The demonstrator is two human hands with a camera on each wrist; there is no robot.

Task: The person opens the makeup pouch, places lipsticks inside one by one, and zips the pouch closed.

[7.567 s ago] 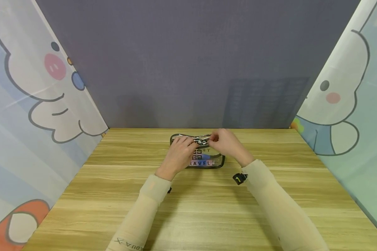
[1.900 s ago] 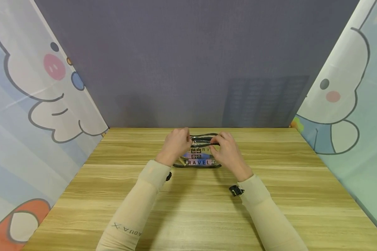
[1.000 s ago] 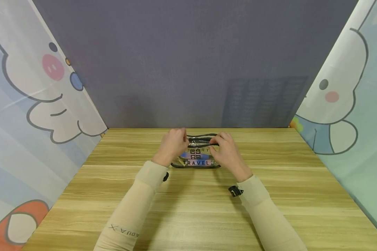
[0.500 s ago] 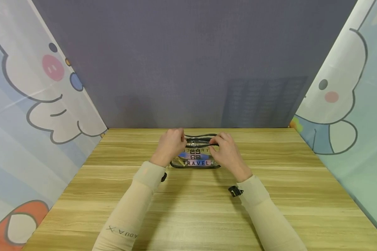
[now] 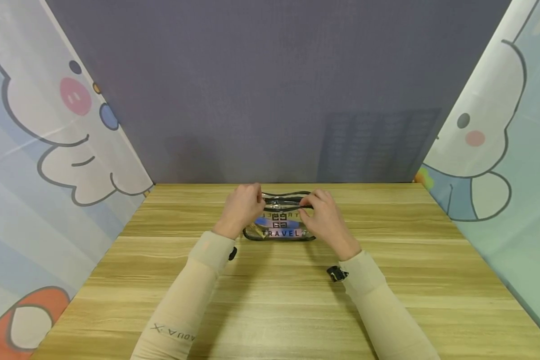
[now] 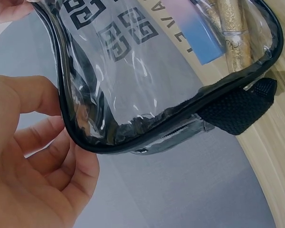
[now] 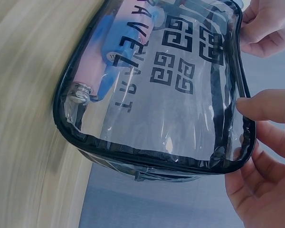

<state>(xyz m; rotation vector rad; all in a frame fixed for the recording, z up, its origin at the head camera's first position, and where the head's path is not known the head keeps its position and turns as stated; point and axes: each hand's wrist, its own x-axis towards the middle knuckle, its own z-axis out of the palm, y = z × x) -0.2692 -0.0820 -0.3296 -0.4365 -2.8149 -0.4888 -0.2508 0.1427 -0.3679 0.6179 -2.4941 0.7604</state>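
Note:
A clear pouch (image 5: 279, 221) with black piping and "TRAVEL" lettering stands on the wooden table. Through its wall show pink-and-blue tubes (image 7: 129, 33) and a gold glittery tube (image 6: 236, 40). My left hand (image 5: 242, 209) pinches the pouch's top edge at its left corner; in the left wrist view its thumb and fingers (image 6: 42, 142) meet that edge. At the right end, my right hand (image 5: 324, 216) pinches the top edge between thumb and fingers. Whether a zip pull sits in my left fingers is hidden.
A grey panel (image 5: 270, 90) rises just behind the pouch at the table's (image 5: 270, 300) back edge. Cartoon-printed curtains (image 5: 27, 150) flank both sides. Beside the pouch's left end juts a black fabric tab (image 6: 242, 107).
Compared with earlier, when both hands worked close together by the zip pulls, my left hand has slid left along the top edge. My right hand has barely moved in the last second.

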